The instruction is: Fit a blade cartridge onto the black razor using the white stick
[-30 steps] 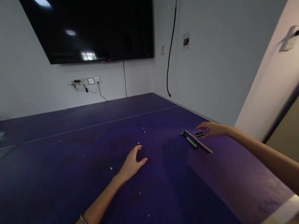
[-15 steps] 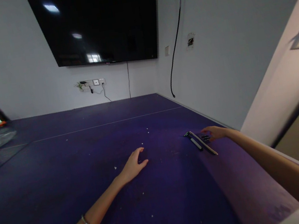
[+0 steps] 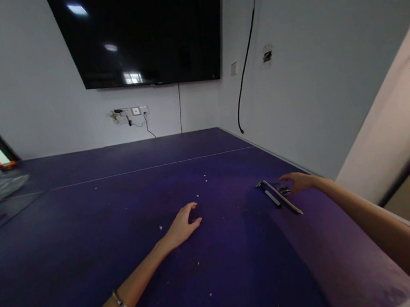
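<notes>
One pencil-like stick (image 3: pixel 285 199) and one dark tool (image 3: pixel 272 197) lie on the purple table (image 3: pixel 240 268), not yet lifted. The right hand (image 3: pixel 298 181) is at small dark pieces (image 3: pixel 284 191) beside them, grip unclear; the left hand (image 3: pixel 181 226) is empty.

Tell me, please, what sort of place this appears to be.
Probably an indoor workroom or meeting room, though its exact use is unclear: a large dark screen hangs above wall sockets, beyond a broad purple-blue tabletop.
</notes>
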Available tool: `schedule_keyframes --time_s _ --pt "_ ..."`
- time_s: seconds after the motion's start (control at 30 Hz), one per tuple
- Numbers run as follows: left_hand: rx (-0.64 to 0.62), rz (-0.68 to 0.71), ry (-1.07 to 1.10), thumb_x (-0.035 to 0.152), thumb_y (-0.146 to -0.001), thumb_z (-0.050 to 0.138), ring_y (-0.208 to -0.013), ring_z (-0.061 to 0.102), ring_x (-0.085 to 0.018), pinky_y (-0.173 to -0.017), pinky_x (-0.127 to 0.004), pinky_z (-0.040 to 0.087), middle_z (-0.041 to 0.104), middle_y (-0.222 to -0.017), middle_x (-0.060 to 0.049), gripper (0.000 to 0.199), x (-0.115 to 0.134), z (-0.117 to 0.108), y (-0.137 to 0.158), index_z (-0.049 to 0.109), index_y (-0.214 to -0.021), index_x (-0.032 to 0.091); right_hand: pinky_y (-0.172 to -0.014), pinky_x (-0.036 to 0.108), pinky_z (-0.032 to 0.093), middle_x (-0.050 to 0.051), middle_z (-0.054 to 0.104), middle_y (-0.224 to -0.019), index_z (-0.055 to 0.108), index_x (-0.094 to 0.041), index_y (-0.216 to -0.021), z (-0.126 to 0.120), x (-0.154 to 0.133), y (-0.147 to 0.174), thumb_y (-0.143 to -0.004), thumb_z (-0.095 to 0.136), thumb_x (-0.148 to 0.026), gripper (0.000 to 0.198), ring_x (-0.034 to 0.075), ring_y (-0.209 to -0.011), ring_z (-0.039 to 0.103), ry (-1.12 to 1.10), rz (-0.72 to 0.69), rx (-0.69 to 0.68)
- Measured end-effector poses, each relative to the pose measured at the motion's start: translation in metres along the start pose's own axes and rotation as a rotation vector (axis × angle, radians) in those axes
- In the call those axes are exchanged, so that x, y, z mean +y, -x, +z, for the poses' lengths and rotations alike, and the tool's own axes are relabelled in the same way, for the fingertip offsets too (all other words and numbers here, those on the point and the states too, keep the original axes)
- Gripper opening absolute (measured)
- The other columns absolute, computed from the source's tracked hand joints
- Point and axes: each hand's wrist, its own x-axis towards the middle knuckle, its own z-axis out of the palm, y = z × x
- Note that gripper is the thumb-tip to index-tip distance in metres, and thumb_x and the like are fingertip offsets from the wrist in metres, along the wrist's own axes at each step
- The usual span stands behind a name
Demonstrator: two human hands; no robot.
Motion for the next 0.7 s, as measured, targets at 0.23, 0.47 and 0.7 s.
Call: schedule_keyframes --time_s 0.23,0.47,0.7 --pt "0.046 -0.047 -0.015 0.033 -0.079 0.053 -0.110 0.054 -0.023 -0.098 -0.040 0.039 0.057 -0.117 -0.011 0.042 -0.015 -0.011 0.007 0.046 -0.117 0.018 -0.081 0.030 0.048 0.010 0.064 -0.113 0.058 -0.017 -0.120 0.002 -0.004 -0.005 -0.051 0.060 -0.016 0.069 0.027 -0.100 0.061 0.001 0.038 -0.050" --pt "0.049 -0.068 -0.019 0.032 -0.079 0.052 -0.109 0.055 -0.023 -0.097 -0.040 0.039 0.059 -0.116 -0.011 0.041 -0.018 -0.019 0.011 0.046 -0.116 0.018 -0.074 0.029 0.050 0.005 0.068 -0.103 0.063 -0.022 -0.113 0.007 -0.005 -0.010 -0.047 0.058 -0.015 0.066 0.026 -0.090 0.064 -0.055 0.037 -0.025" --pt "0.053 -0.066 -0.054 0.032 -0.079 0.051 -0.110 0.053 -0.022 -0.098 -0.039 0.039 0.057 -0.118 -0.012 0.042 -0.025 -0.022 0.013 0.046 -0.117 0.016 -0.076 0.030 0.049 0.008 0.068 -0.103 0.062 -0.020 -0.113 0.003 -0.008 -0.007 -0.049 0.061 -0.017 0.064 0.026 -0.092 0.063 -0.029 0.004 0.006"
